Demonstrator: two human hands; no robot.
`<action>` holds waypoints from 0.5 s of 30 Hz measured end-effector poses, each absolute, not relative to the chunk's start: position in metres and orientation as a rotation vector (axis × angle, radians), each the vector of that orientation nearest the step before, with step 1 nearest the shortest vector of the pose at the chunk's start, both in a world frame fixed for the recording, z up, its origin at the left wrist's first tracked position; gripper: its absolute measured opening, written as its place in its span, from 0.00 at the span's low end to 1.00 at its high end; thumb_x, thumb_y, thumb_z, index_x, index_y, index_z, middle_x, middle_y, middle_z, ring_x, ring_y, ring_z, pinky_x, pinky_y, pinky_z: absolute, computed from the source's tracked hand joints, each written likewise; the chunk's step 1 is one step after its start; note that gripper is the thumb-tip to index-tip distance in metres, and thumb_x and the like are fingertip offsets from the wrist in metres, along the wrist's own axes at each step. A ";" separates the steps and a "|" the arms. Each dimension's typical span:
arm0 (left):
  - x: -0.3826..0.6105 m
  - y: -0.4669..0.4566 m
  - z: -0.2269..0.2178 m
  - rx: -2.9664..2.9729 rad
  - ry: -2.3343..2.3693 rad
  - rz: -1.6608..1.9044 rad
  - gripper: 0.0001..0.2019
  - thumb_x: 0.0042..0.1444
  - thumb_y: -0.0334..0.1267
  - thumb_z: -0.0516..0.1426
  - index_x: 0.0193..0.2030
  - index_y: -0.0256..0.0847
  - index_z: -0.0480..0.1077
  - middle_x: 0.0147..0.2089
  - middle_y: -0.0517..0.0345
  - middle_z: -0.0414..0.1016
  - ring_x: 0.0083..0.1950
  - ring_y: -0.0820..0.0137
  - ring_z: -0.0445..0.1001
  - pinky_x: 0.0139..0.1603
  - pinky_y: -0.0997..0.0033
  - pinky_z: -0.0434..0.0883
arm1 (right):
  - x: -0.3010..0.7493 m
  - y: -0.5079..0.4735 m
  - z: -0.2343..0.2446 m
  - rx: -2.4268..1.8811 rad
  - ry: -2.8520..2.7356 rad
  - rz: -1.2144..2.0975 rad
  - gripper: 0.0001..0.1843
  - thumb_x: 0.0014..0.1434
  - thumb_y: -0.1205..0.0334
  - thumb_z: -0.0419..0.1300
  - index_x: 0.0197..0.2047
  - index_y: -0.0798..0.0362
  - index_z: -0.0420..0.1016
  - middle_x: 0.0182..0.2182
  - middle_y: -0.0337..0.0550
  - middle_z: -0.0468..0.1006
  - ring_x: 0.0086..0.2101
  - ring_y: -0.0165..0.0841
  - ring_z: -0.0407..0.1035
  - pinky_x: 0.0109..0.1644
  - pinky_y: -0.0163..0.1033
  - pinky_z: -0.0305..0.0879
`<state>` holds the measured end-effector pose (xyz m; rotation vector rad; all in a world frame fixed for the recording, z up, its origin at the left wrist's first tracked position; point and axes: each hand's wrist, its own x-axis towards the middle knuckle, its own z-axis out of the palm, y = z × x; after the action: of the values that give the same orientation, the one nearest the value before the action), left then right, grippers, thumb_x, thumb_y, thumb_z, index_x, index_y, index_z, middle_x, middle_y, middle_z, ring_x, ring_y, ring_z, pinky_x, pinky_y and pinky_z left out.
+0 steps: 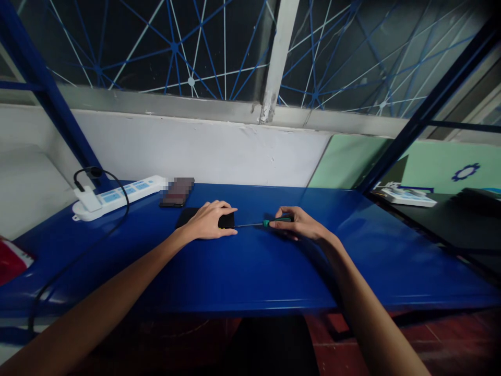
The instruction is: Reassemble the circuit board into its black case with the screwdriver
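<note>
**Two hands, a small box and a screwdriver on a blue table**

A small black box [187,214] lies flat on the blue table [254,271], near the middle and a bit toward the back wall. The left hand [209,219] lies on top of it, palm down, with the fingers stretched out flat and a little apart. The thumb sits along the front edge of the box. A small yellow-green spot shows on the box just past the fingertips.

The right hand [299,223] is just to the right. Its fingers and thumb are curled tight around the green handle of a thin screwdriver [250,225]. The screwdriver lies almost level, just above the table. Its metal tip points left and reaches the right edge of the box, close to the left thumb. From here I cannot tell if the tip touches the box.

Behind the box, a little to the left, lies a dark flat phone [178,192]. Beside that is a long white power strip [125,193] with a white plug [89,199] in its left end. A black cable [55,274] runs from the plug across the table toward the front left corner. Something red [10,261] pokes in at the far left.

Over on the right stands a black table [450,222] with some white things [407,197] on it. Above the white wall is a window [195,47] crossed with blue and white lines.
</note>
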<state>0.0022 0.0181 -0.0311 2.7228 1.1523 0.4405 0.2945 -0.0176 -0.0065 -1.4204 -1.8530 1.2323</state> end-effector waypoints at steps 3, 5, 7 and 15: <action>0.003 0.018 -0.031 2.736 1.169 0.419 0.35 0.55 0.63 0.53 0.65 0.48 0.59 0.61 0.49 0.64 0.57 0.53 0.65 0.55 0.54 0.60 | 0.294 -0.014 -0.010 -1.434 -1.925 1.080 0.26 0.54 0.40 0.60 0.22 0.52 0.60 0.16 0.32 0.60 0.16 0.22 0.52 0.19 0.33 0.45; 0.003 0.017 -0.031 2.748 1.170 0.414 0.35 0.56 0.63 0.53 0.66 0.49 0.59 0.61 0.49 0.64 0.57 0.54 0.64 0.55 0.54 0.60 | 0.292 -0.014 -0.011 -1.457 -1.928 1.014 0.30 0.56 0.38 0.56 0.18 0.51 0.52 0.15 0.30 0.50 0.16 0.22 0.45 0.20 0.34 0.40; 0.003 0.017 -0.031 2.756 1.170 0.410 0.34 0.56 0.62 0.52 0.66 0.48 0.59 0.61 0.49 0.64 0.57 0.54 0.65 0.55 0.54 0.60 | 0.291 -0.015 -0.010 -1.456 -1.896 1.061 0.30 0.57 0.37 0.54 0.19 0.51 0.53 0.16 0.29 0.47 0.17 0.22 0.42 0.20 0.34 0.39; 0.003 0.017 -0.033 2.772 1.157 0.415 0.34 0.57 0.62 0.52 0.66 0.49 0.58 0.60 0.49 0.64 0.57 0.55 0.64 0.54 0.54 0.60 | 0.295 -0.016 -0.009 -1.428 -1.858 1.205 0.20 0.51 0.44 0.64 0.29 0.53 0.67 0.18 0.33 0.64 0.16 0.23 0.52 0.19 0.34 0.45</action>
<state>0.0026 0.0171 -0.0326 2.7720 1.1571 0.4150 0.2947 -0.0157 -0.0087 -1.4275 -1.8578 1.2046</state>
